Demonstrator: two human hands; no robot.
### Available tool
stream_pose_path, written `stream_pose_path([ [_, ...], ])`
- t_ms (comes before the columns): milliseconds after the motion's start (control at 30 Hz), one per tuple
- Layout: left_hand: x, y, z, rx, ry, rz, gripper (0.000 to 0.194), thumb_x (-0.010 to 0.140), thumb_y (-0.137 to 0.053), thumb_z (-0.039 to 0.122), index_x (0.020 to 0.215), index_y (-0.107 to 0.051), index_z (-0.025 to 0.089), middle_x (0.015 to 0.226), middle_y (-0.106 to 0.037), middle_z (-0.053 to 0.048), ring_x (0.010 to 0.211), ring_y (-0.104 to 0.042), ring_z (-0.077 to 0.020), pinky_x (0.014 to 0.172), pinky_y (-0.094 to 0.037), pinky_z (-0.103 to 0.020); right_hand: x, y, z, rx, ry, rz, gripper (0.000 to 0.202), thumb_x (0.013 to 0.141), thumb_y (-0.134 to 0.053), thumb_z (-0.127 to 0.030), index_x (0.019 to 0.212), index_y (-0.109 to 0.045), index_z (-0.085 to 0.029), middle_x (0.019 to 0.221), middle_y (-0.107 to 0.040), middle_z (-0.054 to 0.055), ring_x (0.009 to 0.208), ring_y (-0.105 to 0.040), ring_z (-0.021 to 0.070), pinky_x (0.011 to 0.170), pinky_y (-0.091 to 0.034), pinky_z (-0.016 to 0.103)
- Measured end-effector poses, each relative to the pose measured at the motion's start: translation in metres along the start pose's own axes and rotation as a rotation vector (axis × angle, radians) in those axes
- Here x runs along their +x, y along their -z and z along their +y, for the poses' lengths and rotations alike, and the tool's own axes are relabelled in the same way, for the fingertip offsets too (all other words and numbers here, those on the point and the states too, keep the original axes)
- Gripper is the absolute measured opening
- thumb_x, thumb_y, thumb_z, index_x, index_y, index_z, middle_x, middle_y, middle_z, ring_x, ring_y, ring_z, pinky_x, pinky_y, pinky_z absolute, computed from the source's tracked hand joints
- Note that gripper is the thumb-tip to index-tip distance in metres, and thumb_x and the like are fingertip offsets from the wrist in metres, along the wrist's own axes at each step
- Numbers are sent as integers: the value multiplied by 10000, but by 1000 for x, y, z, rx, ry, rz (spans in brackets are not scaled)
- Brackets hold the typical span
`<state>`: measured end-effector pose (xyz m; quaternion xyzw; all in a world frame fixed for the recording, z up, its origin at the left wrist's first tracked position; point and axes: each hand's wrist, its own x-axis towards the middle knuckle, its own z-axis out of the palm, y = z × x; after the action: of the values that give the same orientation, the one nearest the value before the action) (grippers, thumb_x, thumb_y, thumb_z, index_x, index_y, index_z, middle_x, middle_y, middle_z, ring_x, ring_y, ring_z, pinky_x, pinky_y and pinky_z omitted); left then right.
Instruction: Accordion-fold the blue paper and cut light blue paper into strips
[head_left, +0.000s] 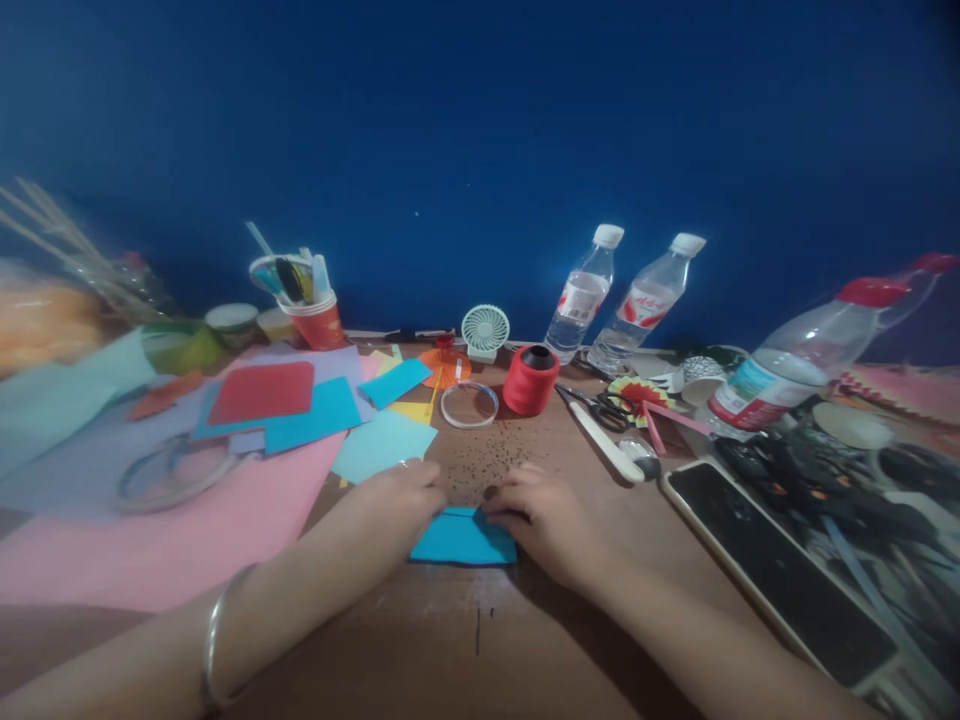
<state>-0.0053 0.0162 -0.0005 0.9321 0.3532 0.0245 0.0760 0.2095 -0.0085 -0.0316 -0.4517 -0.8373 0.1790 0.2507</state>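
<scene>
Toward the near edge of the desk (405, 650), a folded blue paper (463, 540) is lying flat, its far left corner met by the narrowly curled left hand (397, 500), whose fingertips are too hidden to tell whether anything is gripped, and its far right corner pinched between thumb and fingers of the right hand (551, 520). Very light and fairly soft, it would probably be creased or slid askew by small pushes, so it is best taken by both far corners, with the fold pressed gently rather than pulled.
</scene>
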Motion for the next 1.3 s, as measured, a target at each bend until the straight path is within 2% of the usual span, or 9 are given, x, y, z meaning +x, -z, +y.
stream_pose_path([
  [100, -9, -6, 4, 56, 59, -28, 136, 879, -516, 204, 941, -620, 141, 947, -615, -68, 845, -591, -184, 757, -489, -348, 1, -3, 2, -2, 8, 8, 179, 779, -608, -57, 803, -693, -213, 792, -659, -9, 780, -551, 152, 721, -415, 259],
  [200, -18, -11, 13, 87, 107, -47, 285, 882, -537, 305, 1130, -531, 164, 1128, -567, -76, 929, -590, -200, 775, -507, -397, 1, -4, 0, -14, 8, 12, 169, 785, -597, -64, 792, -692, -203, 791, -662, 1, 777, -553, 156, 729, -413, 266],
  [367, -12, 0, 23, 65, 121, -24, 188, 841, -447, 43, 815, -630, 77, 861, -620, -131, 829, -588, -272, 727, -466, -462, -1, -2, -7, -47, -7, 22, 108, 805, -603, -141, 885, -666, -175, 845, -639, 46, 835, -531, 194, 736, -403, 304],
  [433, -5, 6, 24, 6, 99, 15, 180, 826, -456, 62, 843, -633, 89, 900, -613, -134, 886, -561, -292, 767, -436, -468, -2, -1, -10, -46, -7, 19, 77, 795, -616, -149, 857, -656, -172, 834, -629, 50, 834, -526, 201, 736, -396, 312],
  [633, 10, 7, 18, -316, 64, 49, 147, 824, -524, 196, 867, -664, 194, 862, -650, -17, 835, -575, -179, 775, -426, -295, -2, -4, -11, 133, -73, 100, 111, 757, -584, -96, 784, -619, -197, 823, -611, 29, 830, -537, 197, 757, -392, 314],
  [833, 22, 3, 15, -676, 272, 201, 113, 739, -575, 237, 786, -660, 177, 730, -646, -12, 686, -565, -171, 607, -409, -267, 1, -6, -3, 560, -300, 311, 387, 711, -646, -217, 1068, -503, -175, 885, -639, 49, 769, -602, 211, 645, -474, 302],
  [933, 29, -4, 20, -904, 315, 251, 123, 731, -591, 271, 745, -624, 153, 676, -618, -9, 635, -552, -156, 573, -402, -255, 3, -6, -2, 773, -339, 332, 228, 738, -611, -253, 931, -553, -147, 752, -655, 45, 661, -613, 210, 545, -484, 293],
  [1100, 33, -17, 37, -1305, 369, 244, 220, 754, -595, 371, 786, -553, 158, 693, -591, 0, 641, -571, -147, 601, -457, -271, 4, -6, 2, 1025, -361, 392, 260, 743, -635, -278, 957, -610, -134, 890, -694, 88, 805, -631, 223, 722, -499, 339],
  [1300, 27, -15, 43, -1567, 454, 267, 217, 755, -647, 351, 801, -548, 163, 722, -575, 15, 627, -556, -106, 595, -454, -232, 5, -8, 7, 1154, -413, 450, 267, 685, -724, -312, 876, -661, -135, 831, -703, 83, 774, -627, 225, 721, -489, 344],
])
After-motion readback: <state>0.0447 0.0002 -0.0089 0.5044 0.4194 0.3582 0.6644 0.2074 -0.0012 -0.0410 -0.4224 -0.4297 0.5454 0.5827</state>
